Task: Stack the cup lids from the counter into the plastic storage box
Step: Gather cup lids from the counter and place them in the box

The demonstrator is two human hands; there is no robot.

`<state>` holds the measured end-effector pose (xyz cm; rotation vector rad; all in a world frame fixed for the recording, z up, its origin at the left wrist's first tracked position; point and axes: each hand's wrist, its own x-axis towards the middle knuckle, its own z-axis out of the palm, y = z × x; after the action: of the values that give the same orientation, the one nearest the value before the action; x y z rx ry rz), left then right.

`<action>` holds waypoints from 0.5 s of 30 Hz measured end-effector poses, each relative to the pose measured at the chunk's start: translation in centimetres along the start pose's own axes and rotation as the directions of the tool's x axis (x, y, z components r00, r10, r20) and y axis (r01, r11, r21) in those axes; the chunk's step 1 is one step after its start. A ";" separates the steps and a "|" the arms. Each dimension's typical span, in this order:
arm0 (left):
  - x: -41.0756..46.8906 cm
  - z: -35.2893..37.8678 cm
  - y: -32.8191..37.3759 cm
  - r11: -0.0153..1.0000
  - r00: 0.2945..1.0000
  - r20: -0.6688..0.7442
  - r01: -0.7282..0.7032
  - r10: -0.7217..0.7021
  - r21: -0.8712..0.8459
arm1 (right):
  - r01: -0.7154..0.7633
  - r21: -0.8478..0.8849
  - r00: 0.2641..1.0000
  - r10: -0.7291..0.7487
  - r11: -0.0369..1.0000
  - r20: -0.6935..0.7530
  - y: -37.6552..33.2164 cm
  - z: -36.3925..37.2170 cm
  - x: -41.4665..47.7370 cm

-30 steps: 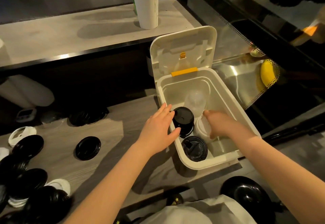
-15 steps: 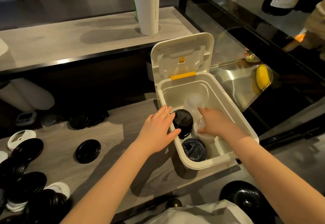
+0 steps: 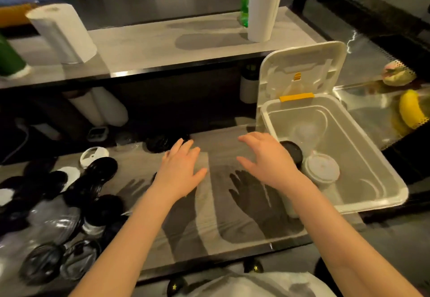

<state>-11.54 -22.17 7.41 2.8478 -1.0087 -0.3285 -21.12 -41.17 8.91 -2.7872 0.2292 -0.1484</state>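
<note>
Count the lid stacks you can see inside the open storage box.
3: a black stack by the right hand, a whitish stack beside it, and a faint clear one farther back. The right forearm may hide others.

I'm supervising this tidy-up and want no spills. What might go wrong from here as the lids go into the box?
1. The black lid stack and white lid stack stand side by side in the storage box; a careless drop might topple one.
2. The clear lids lie near the counter front edge; the reaching left hand may knock them off.
3. The hinged cover stands upright and might fall shut.
</note>
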 end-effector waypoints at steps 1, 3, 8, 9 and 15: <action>-1.0 -0.1 -1.6 0.999 1.000 0.010 0.030 -0.030 -0.013 | 0.021 0.012 0.999 -0.022 1.000 0.033 -1.4 1.0 0.1; -3.0 0.1 -4.7 0.996 0.997 0.013 0.080 -0.079 -0.035 | 0.054 0.036 0.994 -0.057 0.998 0.089 -4.0 3.1 0.3; -7.6 1.5 -12.7 0.981 0.982 0.016 0.188 -0.187 -0.051 | 0.079 0.085 0.966 -0.097 0.993 0.239 -10.3 8.5 0.6; -8.4 1.9 -14.1 0.975 0.977 0.028 0.214 -0.213 -0.057 | 0.078 0.096 0.957 -0.101 0.992 0.270 -11.5 9.5 0.6; -13.3 3.9 -20.7 0.948 0.949 0.082 0.309 -0.303 -0.076 | 0.095 0.125 0.893 -0.140 0.988 0.427 -18.0 16.2 -0.4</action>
<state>-9.89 2.17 2.35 2.9254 -0.5395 -0.4869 -16.89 -19.10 -0.10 -2.6445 -0.0593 0.4223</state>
